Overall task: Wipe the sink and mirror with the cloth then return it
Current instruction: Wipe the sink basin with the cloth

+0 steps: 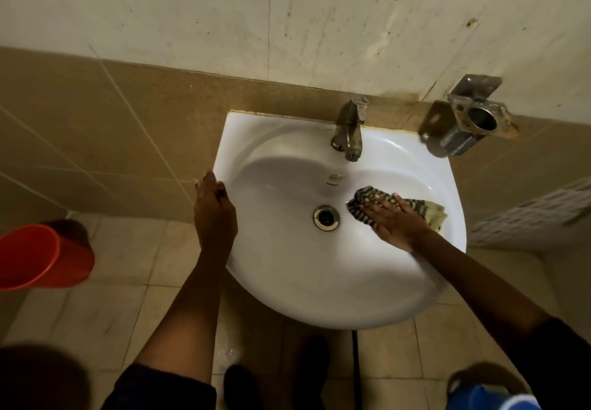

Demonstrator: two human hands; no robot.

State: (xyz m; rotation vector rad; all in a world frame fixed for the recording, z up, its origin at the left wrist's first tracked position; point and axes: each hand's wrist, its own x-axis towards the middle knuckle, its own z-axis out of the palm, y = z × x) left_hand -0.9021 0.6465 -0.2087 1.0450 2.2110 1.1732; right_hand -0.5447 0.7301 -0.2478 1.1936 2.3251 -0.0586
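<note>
A white wall-mounted sink (287, 281) fills the middle of the view, with a metal drain (326, 217) at its centre. A striped dark-and-pale cloth (419, 206) lies inside the basin on the right slope. My right hand (391, 220) presses flat on the cloth, fingers spread. My left hand (214, 208) rests on the sink's left rim, fingers curled over the edge. No mirror is in view.
A worn metal tap (348, 131) stands at the back of the sink. A rusty metal holder (470, 121) juts from the wall at the right. An orange bucket (38, 256) stands on the floor at left, a blue container (492, 397) at bottom right.
</note>
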